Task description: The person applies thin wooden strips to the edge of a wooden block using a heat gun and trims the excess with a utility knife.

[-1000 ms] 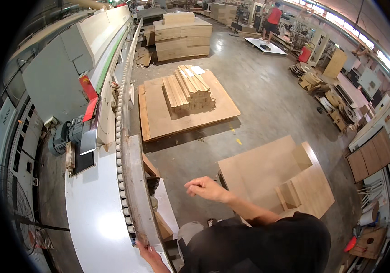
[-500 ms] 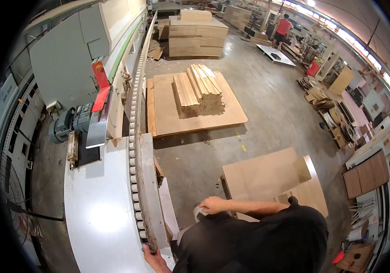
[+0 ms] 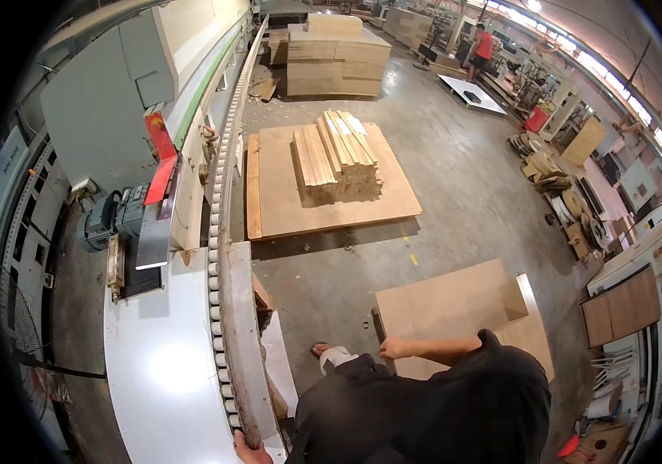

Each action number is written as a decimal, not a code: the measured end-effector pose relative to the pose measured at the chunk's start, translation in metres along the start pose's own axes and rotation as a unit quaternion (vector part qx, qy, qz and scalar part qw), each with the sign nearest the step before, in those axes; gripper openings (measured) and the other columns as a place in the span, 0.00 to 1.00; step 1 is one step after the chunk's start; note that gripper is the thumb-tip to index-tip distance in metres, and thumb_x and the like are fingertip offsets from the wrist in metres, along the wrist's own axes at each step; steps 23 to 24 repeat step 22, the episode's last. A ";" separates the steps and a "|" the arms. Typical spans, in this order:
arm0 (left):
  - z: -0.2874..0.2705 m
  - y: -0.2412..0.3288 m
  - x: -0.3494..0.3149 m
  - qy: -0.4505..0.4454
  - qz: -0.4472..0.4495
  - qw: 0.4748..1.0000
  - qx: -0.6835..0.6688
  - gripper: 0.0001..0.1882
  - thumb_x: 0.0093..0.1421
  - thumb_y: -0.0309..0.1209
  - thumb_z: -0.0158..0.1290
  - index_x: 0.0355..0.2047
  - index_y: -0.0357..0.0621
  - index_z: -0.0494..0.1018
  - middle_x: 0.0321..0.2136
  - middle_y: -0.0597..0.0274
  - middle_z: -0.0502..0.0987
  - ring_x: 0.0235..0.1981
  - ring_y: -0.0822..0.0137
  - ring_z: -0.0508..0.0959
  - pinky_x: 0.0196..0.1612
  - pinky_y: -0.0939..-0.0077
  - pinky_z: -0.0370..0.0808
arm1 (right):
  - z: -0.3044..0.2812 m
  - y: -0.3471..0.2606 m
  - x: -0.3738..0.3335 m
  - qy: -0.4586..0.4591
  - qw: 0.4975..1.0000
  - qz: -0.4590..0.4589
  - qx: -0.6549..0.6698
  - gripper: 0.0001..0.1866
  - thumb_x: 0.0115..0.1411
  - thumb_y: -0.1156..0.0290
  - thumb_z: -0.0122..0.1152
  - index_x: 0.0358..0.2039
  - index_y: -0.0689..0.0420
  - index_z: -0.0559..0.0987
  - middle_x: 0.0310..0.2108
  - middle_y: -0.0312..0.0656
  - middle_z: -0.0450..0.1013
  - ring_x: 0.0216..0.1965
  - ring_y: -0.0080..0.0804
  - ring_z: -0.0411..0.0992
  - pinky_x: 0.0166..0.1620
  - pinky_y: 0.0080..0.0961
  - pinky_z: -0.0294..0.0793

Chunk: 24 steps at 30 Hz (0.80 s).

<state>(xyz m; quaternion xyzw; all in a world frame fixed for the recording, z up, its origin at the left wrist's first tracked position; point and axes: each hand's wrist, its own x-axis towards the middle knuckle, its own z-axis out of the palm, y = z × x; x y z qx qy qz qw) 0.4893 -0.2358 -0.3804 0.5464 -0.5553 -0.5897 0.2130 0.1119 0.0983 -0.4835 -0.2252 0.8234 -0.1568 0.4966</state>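
Note:
My left hand (image 3: 251, 449) is at the lower edge of the view, its fingers closed around the worn rail (image 3: 247, 340) that runs beside a row of white rollers (image 3: 217, 340). Part of that hand is cut off by the frame. To the left of the rollers lies a glossy white machine table (image 3: 161, 387). My right hand (image 3: 397, 348) hangs in front of my black shirt with its fingers curled in. Nothing shows in it. Below it, near the hand, a brown flat board (image 3: 454, 298) lies low over the floor.
Ahead, a stack of wooden strips (image 3: 338, 155) sits on a brown sheet (image 3: 284, 216). Farther back stands a tall stack of boards (image 3: 338, 66). A grey motor (image 3: 110, 220) and red guard (image 3: 162, 158) are on the left machine. A person in red (image 3: 483, 48) stands far right.
My right hand has moved right, away from my leg. My left hand has shifted slightly left and down along the rail. The view has moved a little, and my foot now shows.

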 end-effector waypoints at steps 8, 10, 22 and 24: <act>0.015 0.018 0.002 -0.016 -0.107 0.976 -0.190 0.24 0.67 0.40 0.47 0.53 0.31 0.67 0.49 0.50 0.70 0.50 0.59 0.68 0.54 0.62 0.66 | 0.023 0.049 0.006 -0.049 0.996 -0.070 -0.017 0.15 0.53 0.63 0.55 0.21 0.63 0.77 0.18 0.49 0.73 0.21 0.39 0.73 0.28 0.38 0.70; 0.010 -0.004 0.017 -0.008 -0.091 0.979 -0.182 0.23 0.66 0.41 0.46 0.51 0.30 0.68 0.47 0.51 0.70 0.49 0.59 0.68 0.52 0.62 0.67 | 0.026 0.060 0.004 -0.059 0.993 -0.099 0.007 0.16 0.52 0.62 0.56 0.20 0.64 0.76 0.17 0.51 0.72 0.18 0.40 0.68 0.27 0.41 0.67; 0.022 -0.017 0.025 0.110 -0.187 0.956 -0.200 0.39 0.57 0.51 0.56 0.65 0.52 0.55 0.60 0.59 0.63 0.60 0.60 0.61 0.61 0.50 0.51 | 0.029 0.063 0.009 -0.058 0.998 -0.017 -0.035 0.15 0.56 0.65 0.54 0.34 0.63 0.82 0.28 0.49 0.78 0.30 0.39 0.77 0.36 0.36 0.75; 0.022 -0.017 0.025 0.110 -0.187 0.956 -0.200 0.39 0.57 0.51 0.56 0.65 0.52 0.55 0.60 0.59 0.63 0.60 0.60 0.61 0.61 0.50 0.51 | 0.029 0.063 0.009 -0.058 0.998 -0.017 -0.035 0.15 0.56 0.65 0.54 0.34 0.63 0.82 0.28 0.49 0.78 0.30 0.39 0.77 0.36 0.36 0.75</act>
